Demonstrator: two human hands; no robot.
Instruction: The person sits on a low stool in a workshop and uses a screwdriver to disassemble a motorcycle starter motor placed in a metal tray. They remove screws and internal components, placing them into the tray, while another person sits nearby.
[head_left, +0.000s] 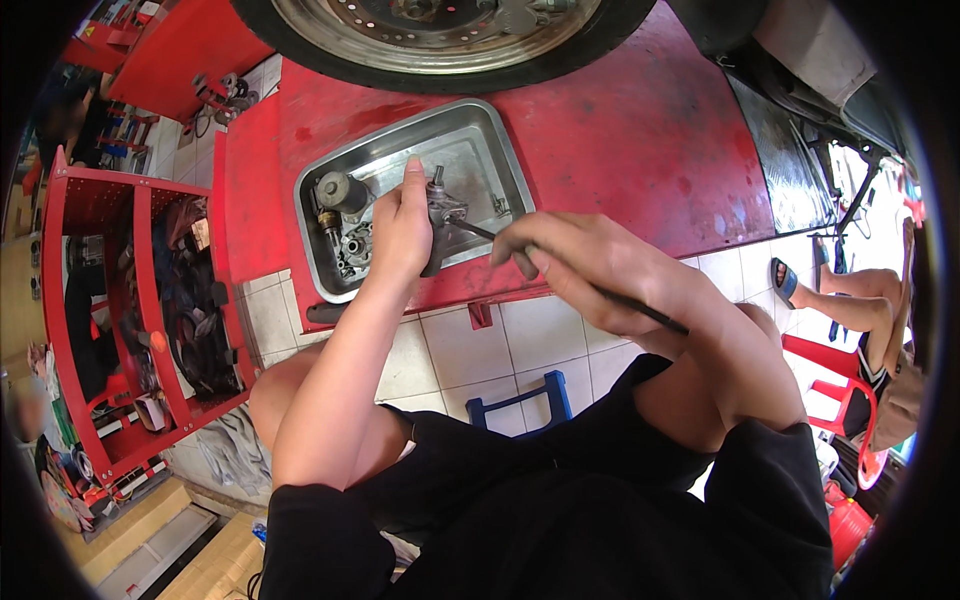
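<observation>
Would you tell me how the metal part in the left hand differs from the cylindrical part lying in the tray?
The grey metal part is gripped by the left hand and held above the steel tray, while the cylindrical part lies loose in the tray's left end. The held part is irregular with a stud on top; the other is round and stubby. Only the held part meets the thin tool in the right hand. Both look like dull grey metal.

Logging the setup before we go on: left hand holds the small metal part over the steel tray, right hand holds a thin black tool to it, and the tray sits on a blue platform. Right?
Not quite: the head view shows the steel tray on a red platform, not blue. The rest holds: the left hand grips the small metal part over the tray, and the right hand holds the thin black tool to it.
</observation>
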